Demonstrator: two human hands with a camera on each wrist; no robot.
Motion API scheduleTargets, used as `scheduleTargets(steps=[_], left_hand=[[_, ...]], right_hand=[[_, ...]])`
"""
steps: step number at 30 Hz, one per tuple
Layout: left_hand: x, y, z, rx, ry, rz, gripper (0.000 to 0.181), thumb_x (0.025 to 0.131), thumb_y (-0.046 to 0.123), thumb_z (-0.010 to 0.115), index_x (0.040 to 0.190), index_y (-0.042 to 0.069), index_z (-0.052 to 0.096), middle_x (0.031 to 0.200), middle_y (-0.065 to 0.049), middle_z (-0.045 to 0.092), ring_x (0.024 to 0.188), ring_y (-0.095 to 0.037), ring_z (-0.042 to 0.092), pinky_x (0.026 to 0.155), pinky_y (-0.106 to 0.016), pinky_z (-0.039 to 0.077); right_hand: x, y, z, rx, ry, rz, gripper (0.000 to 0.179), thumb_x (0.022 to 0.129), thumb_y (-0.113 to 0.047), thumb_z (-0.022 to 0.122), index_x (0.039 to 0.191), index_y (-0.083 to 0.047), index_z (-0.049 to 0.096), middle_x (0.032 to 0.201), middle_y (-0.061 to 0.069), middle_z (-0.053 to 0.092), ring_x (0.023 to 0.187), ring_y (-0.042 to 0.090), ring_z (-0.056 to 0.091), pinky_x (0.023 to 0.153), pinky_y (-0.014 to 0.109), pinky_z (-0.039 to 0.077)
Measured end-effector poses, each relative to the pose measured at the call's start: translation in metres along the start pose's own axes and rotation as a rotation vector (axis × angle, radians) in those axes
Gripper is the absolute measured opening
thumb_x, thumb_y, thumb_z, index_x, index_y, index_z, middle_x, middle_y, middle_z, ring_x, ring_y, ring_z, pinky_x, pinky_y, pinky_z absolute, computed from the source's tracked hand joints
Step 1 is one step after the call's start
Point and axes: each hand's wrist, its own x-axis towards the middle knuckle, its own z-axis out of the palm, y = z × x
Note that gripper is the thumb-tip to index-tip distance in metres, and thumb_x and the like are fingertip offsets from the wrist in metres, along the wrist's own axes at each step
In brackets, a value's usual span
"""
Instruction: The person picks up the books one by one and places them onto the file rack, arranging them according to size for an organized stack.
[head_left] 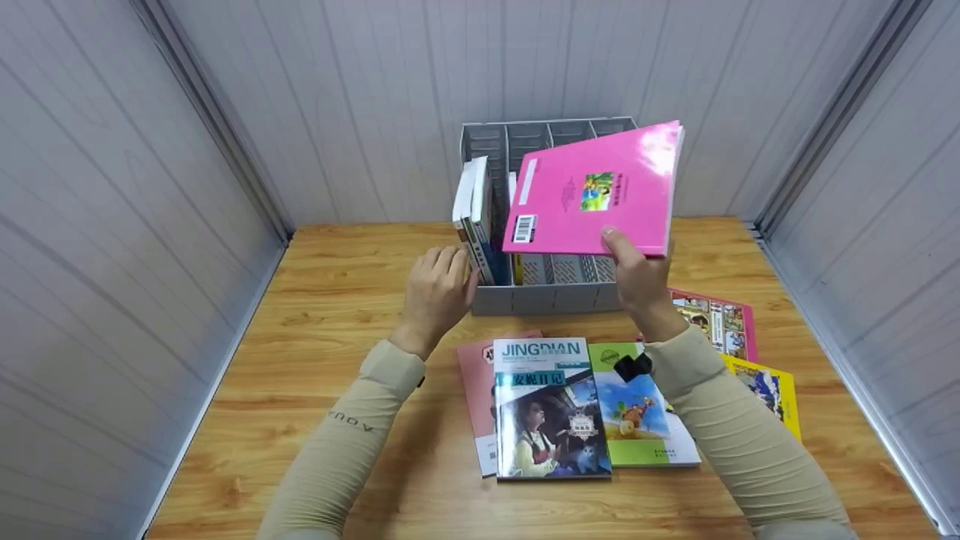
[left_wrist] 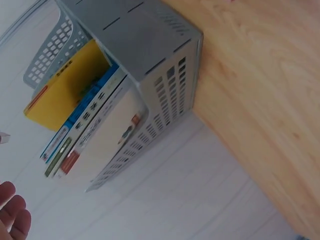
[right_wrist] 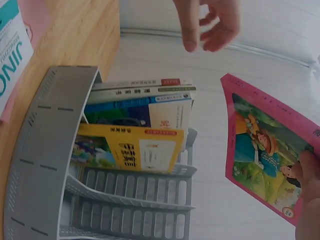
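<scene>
Right hand: the right hand [head_left: 643, 285] pinches the pink book [head_left: 645, 199] by its lower corner, thumb flat on the back cover and fingers behind.
Pink book: held up in the air, tilted, in front of the rack in the head view; the right wrist view shows it apart from the rack, not yet inside.
Left hand: the left hand [head_left: 436, 294] holds nothing; its fingers are loosely bent, thumb apart, near the rack's left end.
Rack: the grey rack [head_left: 547, 301] stands on the counter [head_left: 322, 337], with upright dividers and perforated sides.
Books in rack: two white-spined books [right_wrist: 140, 91] and a blue book [right_wrist: 170, 111] lean together at the left end; a yellow book [right_wrist: 127, 150] stands next to them, seemingly past the first divider.
Books on counter: a pale pink book [head_left: 472, 412] lies partly under the JINGDIAN book [head_left: 551, 420]; a green book [head_left: 637, 420] is beside it, and a pink-edged book [head_left: 739, 322] and a yellow-bordered book [head_left: 784, 397] lie farther right.
Progress: judged as racking books, partway; at least four stand in place, one is in hand, and at least five lie waiting.
</scene>
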Motion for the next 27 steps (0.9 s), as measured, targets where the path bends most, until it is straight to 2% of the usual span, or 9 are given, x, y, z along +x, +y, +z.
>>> scheduleTargets(steps=[4,8,13,16,20,24,27], left_hand=[[-0.009,0.006,0.010,-0.036,-0.109,-0.033,0.019,0.099,0.020,0.075,0.100,0.001,0.070,0.096,-0.013,0.073,0.086,-0.031,0.068,0.073,-0.042,0.059],[-0.018,0.013,0.021,-0.072,-0.240,-0.077,0.021,0.100,0.020,0.076,0.099,0.000,0.070,0.092,-0.013,0.071,0.080,-0.029,0.067,0.069,-0.041,0.058],[-0.025,0.022,0.035,-0.127,-0.398,-0.122,0.017,0.105,0.017,0.072,0.108,0.000,0.072,0.095,-0.013,0.074,0.076,-0.025,0.069,0.067,-0.039,0.061],[-0.027,0.026,0.043,-0.142,-0.465,-0.141,0.013,0.105,0.012,0.071,0.112,0.002,0.073,0.100,-0.012,0.076,0.079,-0.026,0.072,0.069,-0.040,0.063],[-0.027,0.029,0.054,-0.133,-0.545,-0.169,0.015,0.104,0.007,0.070,0.119,0.004,0.074,0.109,-0.012,0.078,0.090,-0.027,0.076,0.077,-0.042,0.065],[-0.025,0.030,0.061,-0.123,-0.641,-0.189,0.022,0.107,0.006,0.067,0.128,0.004,0.072,0.117,-0.013,0.077,0.100,-0.028,0.076,0.085,-0.043,0.066],[-0.021,0.028,0.065,-0.127,-0.706,-0.199,0.027,0.106,0.005,0.067,0.133,0.003,0.069,0.124,-0.015,0.075,0.109,-0.029,0.075,0.090,-0.044,0.066]], right_hand=[[0.002,0.000,-0.007,-0.124,-0.016,-0.070,0.051,0.093,0.003,0.064,0.144,0.004,0.061,0.125,0.016,0.079,0.106,0.017,0.077,0.100,0.031,0.060],[0.002,0.002,-0.010,-0.198,-0.028,-0.101,0.046,0.095,0.002,0.065,0.140,0.004,0.064,0.124,0.017,0.079,0.102,0.013,0.079,0.095,0.028,0.061],[-0.001,0.007,-0.010,-0.276,-0.083,-0.088,0.037,0.097,0.000,0.065,0.133,0.006,0.066,0.114,0.018,0.081,0.091,0.010,0.078,0.082,0.024,0.062],[-0.001,0.012,-0.008,-0.306,-0.112,-0.052,0.029,0.098,-0.002,0.066,0.126,0.007,0.070,0.108,0.021,0.081,0.088,0.009,0.077,0.080,0.023,0.062],[0.000,0.020,-0.004,-0.336,-0.159,-0.017,0.031,0.100,-0.003,0.065,0.129,0.007,0.068,0.115,0.024,0.080,0.095,0.017,0.080,0.084,0.025,0.064],[0.000,0.028,0.000,-0.366,-0.218,-0.029,0.040,0.101,-0.002,0.062,0.139,0.007,0.060,0.126,0.026,0.076,0.108,0.034,0.078,0.089,0.027,0.064],[0.001,0.035,0.003,-0.405,-0.243,-0.044,0.044,0.100,-0.003,0.062,0.142,0.007,0.056,0.127,0.026,0.074,0.110,0.039,0.077,0.088,0.024,0.064]])
